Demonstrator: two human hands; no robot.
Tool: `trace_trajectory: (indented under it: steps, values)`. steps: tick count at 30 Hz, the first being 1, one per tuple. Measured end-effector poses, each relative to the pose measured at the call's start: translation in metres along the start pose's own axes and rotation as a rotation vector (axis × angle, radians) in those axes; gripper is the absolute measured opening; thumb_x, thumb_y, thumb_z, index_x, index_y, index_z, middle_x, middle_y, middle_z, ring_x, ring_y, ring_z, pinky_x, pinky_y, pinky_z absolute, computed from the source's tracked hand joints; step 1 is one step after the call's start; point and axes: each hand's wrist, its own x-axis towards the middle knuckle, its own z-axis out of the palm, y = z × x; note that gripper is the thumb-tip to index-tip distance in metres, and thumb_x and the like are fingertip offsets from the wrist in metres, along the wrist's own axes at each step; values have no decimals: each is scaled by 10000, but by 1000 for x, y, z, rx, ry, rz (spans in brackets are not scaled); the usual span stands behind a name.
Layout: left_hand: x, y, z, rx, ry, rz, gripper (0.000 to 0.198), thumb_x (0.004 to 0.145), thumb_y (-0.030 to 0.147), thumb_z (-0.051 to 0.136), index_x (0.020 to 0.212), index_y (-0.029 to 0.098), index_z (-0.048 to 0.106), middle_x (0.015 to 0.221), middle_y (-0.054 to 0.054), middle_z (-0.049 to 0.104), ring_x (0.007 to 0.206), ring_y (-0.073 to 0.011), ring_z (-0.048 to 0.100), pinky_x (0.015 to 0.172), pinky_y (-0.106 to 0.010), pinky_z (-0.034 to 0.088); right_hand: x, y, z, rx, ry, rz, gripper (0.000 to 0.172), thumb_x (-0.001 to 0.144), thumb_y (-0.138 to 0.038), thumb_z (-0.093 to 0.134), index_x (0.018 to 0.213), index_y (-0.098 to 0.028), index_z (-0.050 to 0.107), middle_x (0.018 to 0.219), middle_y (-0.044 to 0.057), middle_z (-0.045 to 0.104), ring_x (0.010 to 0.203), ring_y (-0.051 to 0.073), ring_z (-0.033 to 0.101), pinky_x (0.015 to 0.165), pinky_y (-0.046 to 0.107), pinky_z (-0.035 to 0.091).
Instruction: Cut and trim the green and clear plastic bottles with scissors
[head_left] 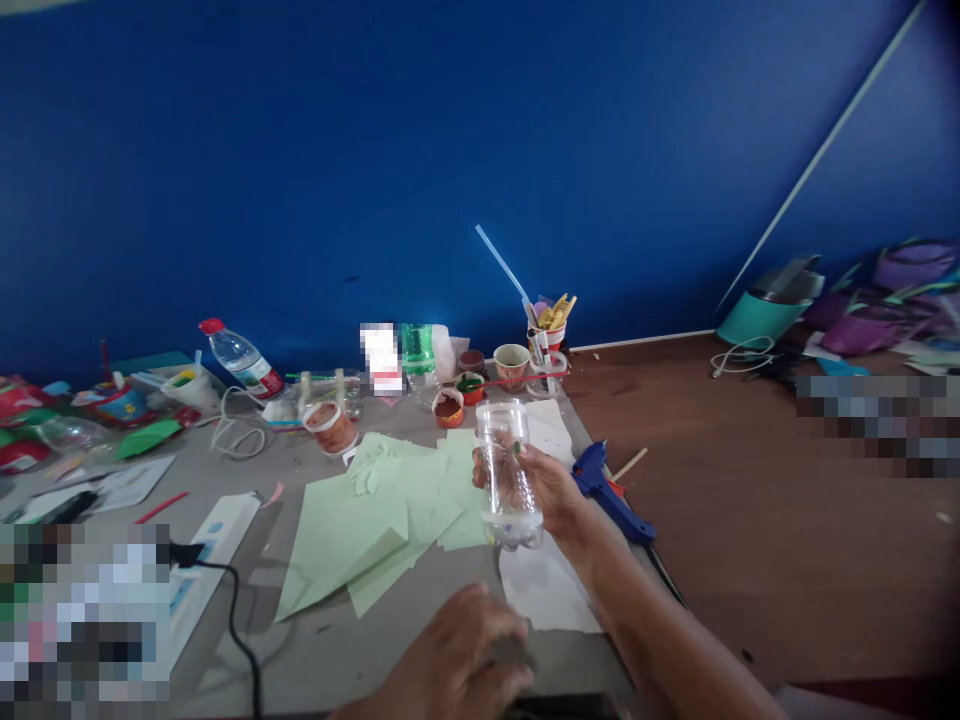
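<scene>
My right hand [551, 487] is wrapped around a clear plastic bottle [508, 480], its fingers behind and its thumb on the near side. The bottle seems to have its top cut off; it stands nearly upright above the table with its ridged base down. Below and left of it, my left hand [469, 650] hovers over the table's near edge, slightly blurred. Its fingers are curled and apart from the thumb, with nothing visible between them. Light green paper sheets [352, 540] lie left of the bottle. A white paper [547, 590] is under my right wrist.
A blue hot glue gun [611, 495] rests at the table's right edge. Small paint cups [448, 408], a cup of utensils [551, 325] and a red-capped bottle [244, 360] stand toward the blue wall. A power strip [214, 545] with a black cord lies at left.
</scene>
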Motion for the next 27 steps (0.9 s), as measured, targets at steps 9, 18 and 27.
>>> trace_trajectory:
  steps: [9, 18, 27]
  values:
    - [28, -5, -50, -298, 141, -282, 203, 925, 267, 472, 931, 192, 661, 740, -33, 604, 634, -103, 582, 664, -215, 500, 2, 5, -1, 31, -12, -37, 378, 661, -355, 735, 987, -194, 631, 867, 43, 713, 831, 217, 668, 807, 366, 508]
    - [72, -41, -73, -442, 707, -468, 144, 877, 263, 509, 851, 169, 615, 720, -14, 601, 734, -134, 582, 724, -247, 469, -1, -2, 3, 79, 2, -88, 390, 679, -467, 638, 956, -193, 649, 931, 89, 709, 975, 304, 640, 920, 505, 457]
    - [0, -1, -16, -437, -168, -229, 222, 861, 449, 550, 954, 278, 658, 856, -27, 654, 662, -123, 582, 585, -201, 480, -4, -5, 2, 92, 25, -61, 487, 687, -442, 643, 1091, -173, 617, 1005, 102, 691, 902, 256, 647, 927, 453, 458]
